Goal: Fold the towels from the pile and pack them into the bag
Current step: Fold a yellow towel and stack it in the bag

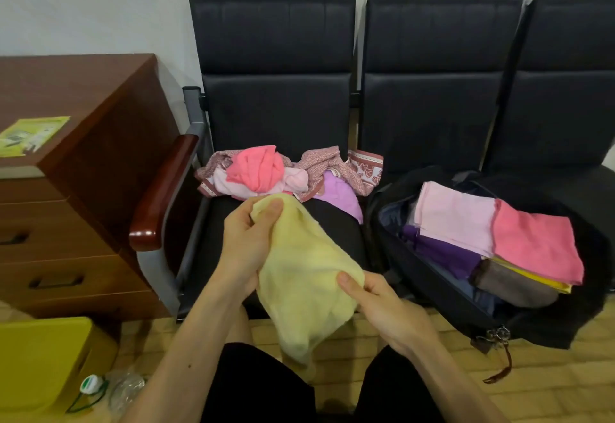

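- While the towel's [306, 282] far end is being gripped by the left hand [246, 246], its side is being pinched by the right hand [386, 312], before the pile [259, 173].
- To the right, the bag [549, 326] is lying nearer the right hand.

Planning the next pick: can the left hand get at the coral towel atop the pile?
Likely yes once freed: the left hand grips the yellow towel, but the coral towel lies uncovered just beyond it.

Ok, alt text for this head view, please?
A person's left hand and right hand grip a crumpled pale yellow towel. Behind it a pile of unfolded towels lies on a black seat; on the next seat to the right, an open black bag holds folded towels.
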Demonstrator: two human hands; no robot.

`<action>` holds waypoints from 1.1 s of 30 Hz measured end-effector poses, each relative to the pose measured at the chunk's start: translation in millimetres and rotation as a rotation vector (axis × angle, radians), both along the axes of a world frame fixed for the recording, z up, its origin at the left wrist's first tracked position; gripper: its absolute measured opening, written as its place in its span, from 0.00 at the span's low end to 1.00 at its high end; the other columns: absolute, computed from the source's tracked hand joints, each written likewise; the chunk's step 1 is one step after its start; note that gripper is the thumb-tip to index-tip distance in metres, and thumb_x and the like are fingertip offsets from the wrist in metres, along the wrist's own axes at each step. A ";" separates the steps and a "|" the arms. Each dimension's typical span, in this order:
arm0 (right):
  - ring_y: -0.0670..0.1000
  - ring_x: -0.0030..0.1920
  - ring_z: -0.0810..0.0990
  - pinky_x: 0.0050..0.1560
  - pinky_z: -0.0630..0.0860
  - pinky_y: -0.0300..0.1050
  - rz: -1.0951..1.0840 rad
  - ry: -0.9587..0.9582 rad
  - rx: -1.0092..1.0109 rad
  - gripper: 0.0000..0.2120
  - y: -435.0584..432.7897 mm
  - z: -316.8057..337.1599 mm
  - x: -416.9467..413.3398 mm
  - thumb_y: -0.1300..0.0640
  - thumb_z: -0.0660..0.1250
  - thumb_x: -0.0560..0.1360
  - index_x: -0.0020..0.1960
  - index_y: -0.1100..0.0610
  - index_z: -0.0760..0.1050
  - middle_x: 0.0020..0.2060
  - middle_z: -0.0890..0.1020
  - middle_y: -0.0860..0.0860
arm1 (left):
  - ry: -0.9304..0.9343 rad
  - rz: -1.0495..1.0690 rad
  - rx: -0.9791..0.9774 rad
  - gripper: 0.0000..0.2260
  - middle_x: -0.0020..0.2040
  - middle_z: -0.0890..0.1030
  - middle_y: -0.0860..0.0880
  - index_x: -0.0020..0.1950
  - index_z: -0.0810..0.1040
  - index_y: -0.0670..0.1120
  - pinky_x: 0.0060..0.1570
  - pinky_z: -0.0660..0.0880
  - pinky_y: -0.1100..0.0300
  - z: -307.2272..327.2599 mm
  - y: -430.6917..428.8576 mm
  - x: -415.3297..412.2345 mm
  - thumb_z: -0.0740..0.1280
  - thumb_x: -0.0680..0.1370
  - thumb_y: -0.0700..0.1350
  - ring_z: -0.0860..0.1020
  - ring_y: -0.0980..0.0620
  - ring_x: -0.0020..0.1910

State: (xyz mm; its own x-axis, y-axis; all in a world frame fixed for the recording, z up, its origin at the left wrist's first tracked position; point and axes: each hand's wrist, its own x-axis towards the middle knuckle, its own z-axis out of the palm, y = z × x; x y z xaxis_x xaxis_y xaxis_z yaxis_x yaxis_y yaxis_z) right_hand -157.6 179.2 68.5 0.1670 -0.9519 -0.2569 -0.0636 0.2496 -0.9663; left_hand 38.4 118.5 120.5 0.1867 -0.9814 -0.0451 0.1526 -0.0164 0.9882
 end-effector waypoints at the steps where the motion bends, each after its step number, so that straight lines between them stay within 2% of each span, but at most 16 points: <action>1: 0.59 0.53 0.84 0.55 0.78 0.52 0.012 -0.022 -0.001 0.19 -2.7 6.4 -1.7 0.48 0.63 0.78 0.55 0.62 0.82 0.50 0.86 0.58 | 0.009 0.016 0.037 0.05 0.46 0.85 0.44 0.48 0.83 0.48 0.45 0.80 0.55 -2.4 -3.3 3.1 0.68 0.80 0.44 0.82 0.50 0.45; 4: 0.57 0.56 0.83 0.58 0.78 0.51 0.049 -0.087 0.019 0.17 -8.1 23.8 -0.7 0.51 0.62 0.80 0.59 0.62 0.80 0.53 0.85 0.58 | 0.068 0.049 0.162 0.05 0.45 0.85 0.43 0.50 0.82 0.45 0.40 0.80 0.58 -10.4 -12.9 13.2 0.68 0.80 0.44 0.82 0.49 0.43; 7: 0.55 0.53 0.84 0.55 0.80 0.49 0.071 -0.159 0.056 0.17 -8.3 41.3 7.1 0.51 0.63 0.78 0.58 0.62 0.80 0.53 0.85 0.59 | 0.132 0.028 0.313 0.09 0.49 0.86 0.42 0.55 0.82 0.42 0.43 0.79 0.57 -28.8 -21.2 25.4 0.68 0.80 0.45 0.84 0.47 0.47; 10: 0.51 0.47 0.85 0.47 0.81 0.43 0.080 -0.245 0.068 0.15 -8.9 58.5 14.5 0.52 0.63 0.77 0.56 0.61 0.81 0.49 0.86 0.57 | 0.270 -0.064 0.453 0.14 0.55 0.85 0.42 0.59 0.83 0.44 0.49 0.78 0.54 -44.4 -17.4 27.4 0.69 0.78 0.50 0.84 0.47 0.51; 12: 0.50 0.46 0.86 0.46 0.82 0.42 0.088 -0.307 0.075 0.14 -8.7 70.3 20.1 0.52 0.64 0.76 0.53 0.60 0.83 0.48 0.86 0.56 | 0.344 -0.140 0.525 0.17 0.57 0.84 0.42 0.59 0.83 0.44 0.57 0.77 0.49 -50.1 -6.8 19.4 0.69 0.77 0.53 0.83 0.46 0.54; 14: 0.50 0.44 0.86 0.45 0.82 0.42 0.091 -0.362 0.084 0.12 -9.1 78.9 24.1 0.51 0.66 0.73 0.46 0.56 0.86 0.45 0.86 0.55 | 0.458 -0.186 0.561 0.19 0.62 0.81 0.42 0.60 0.81 0.42 0.67 0.70 0.46 -55.9 8.4 10.7 0.67 0.77 0.55 0.78 0.44 0.60; 16: 0.50 0.41 0.86 0.42 0.83 0.42 0.044 -0.413 0.107 0.11 -11.1 82.2 25.4 0.51 0.67 0.72 0.41 0.54 0.87 0.43 0.87 0.54 | 0.660 -0.269 0.572 0.24 0.68 0.76 0.41 0.68 0.76 0.42 0.73 0.64 0.44 -65.0 20.6 3.1 0.62 0.80 0.56 0.73 0.42 0.68; 19: 0.54 0.47 0.85 0.45 0.83 0.45 -0.067 -0.435 0.140 0.20 -17.9 80.8 22.9 0.50 0.69 0.69 0.55 0.60 0.82 0.50 0.85 0.59 | 0.802 -0.338 0.578 0.29 0.67 0.77 0.39 0.68 0.78 0.42 0.73 0.62 0.42 -68.6 34.4 -3.0 0.56 0.81 0.63 0.73 0.39 0.69; 21: 0.54 0.47 0.85 0.44 0.82 0.45 -0.128 -0.448 0.156 0.22 -21.4 78.8 18.8 0.49 0.69 0.69 0.56 0.62 0.80 0.50 0.85 0.59 | 0.757 -0.373 0.563 0.34 0.67 0.78 0.40 0.65 0.81 0.44 0.72 0.62 0.42 -74.1 41.0 -4.3 0.54 0.78 0.68 0.75 0.39 0.67; 24: 0.54 0.47 0.86 0.45 0.83 0.45 -0.165 -0.503 0.172 0.18 -26.2 75.8 10.7 0.50 0.68 0.71 0.54 0.62 0.82 0.49 0.86 0.59 | 0.743 -0.481 0.598 0.43 0.73 0.72 0.39 0.72 0.74 0.43 0.76 0.56 0.40 -87.3 46.5 1.0 0.53 0.73 0.75 0.70 0.38 0.72; 26: 0.53 0.47 0.86 0.43 0.82 0.44 -0.204 -0.513 0.184 0.18 -29.6 74.6 5.8 0.50 0.68 0.72 0.55 0.61 0.82 0.49 0.86 0.58 | 0.678 -0.558 0.623 0.45 0.73 0.71 0.38 0.73 0.73 0.41 0.76 0.57 0.41 -92.3 51.4 3.2 0.50 0.72 0.75 0.69 0.38 0.73; 28: 0.53 0.47 0.86 0.42 0.82 0.44 -0.258 -0.502 0.203 0.18 -33.8 73.4 1.4 0.50 0.68 0.73 0.56 0.61 0.81 0.49 0.86 0.57 | 0.571 -0.589 0.612 0.39 0.70 0.75 0.38 0.71 0.74 0.40 0.71 0.66 0.44 -92.9 55.1 5.0 0.54 0.74 0.70 0.73 0.40 0.70; 29: 0.53 0.49 0.86 0.43 0.82 0.45 -0.289 -0.485 0.212 0.17 -35.6 72.7 -1.1 0.50 0.67 0.75 0.57 0.61 0.80 0.50 0.86 0.57 | 0.480 -0.611 0.596 0.35 0.68 0.77 0.39 0.70 0.74 0.39 0.67 0.70 0.46 -92.1 56.3 6.3 0.62 0.75 0.65 0.76 0.41 0.68; 31: 0.54 0.51 0.85 0.45 0.81 0.47 -0.353 -0.472 0.220 0.17 -42.8 68.4 -8.1 0.50 0.67 0.77 0.59 0.61 0.79 0.51 0.86 0.56 | 0.321 -0.651 0.575 0.39 0.66 0.78 0.38 0.70 0.71 0.35 0.64 0.74 0.46 -96.0 54.8 10.0 0.80 0.67 0.54 0.78 0.41 0.65; 32: 0.53 0.50 0.85 0.46 0.80 0.48 -0.382 -0.478 0.221 0.17 -46.0 66.4 -11.3 0.49 0.66 0.78 0.59 0.60 0.79 0.50 0.86 0.56 | 0.254 -0.685 0.558 0.40 0.65 0.78 0.37 0.70 0.71 0.34 0.66 0.73 0.45 -94.6 53.1 11.4 0.82 0.66 0.51 0.77 0.40 0.65; 33: 0.53 0.49 0.86 0.47 0.79 0.48 -0.402 -0.497 0.225 0.18 -48.4 62.5 -13.6 0.46 0.65 0.78 0.59 0.59 0.80 0.50 0.86 0.55 | 0.234 -0.695 0.522 0.33 0.65 0.79 0.36 0.68 0.73 0.33 0.67 0.72 0.44 -88.4 52.3 11.3 0.80 0.70 0.48 0.77 0.40 0.65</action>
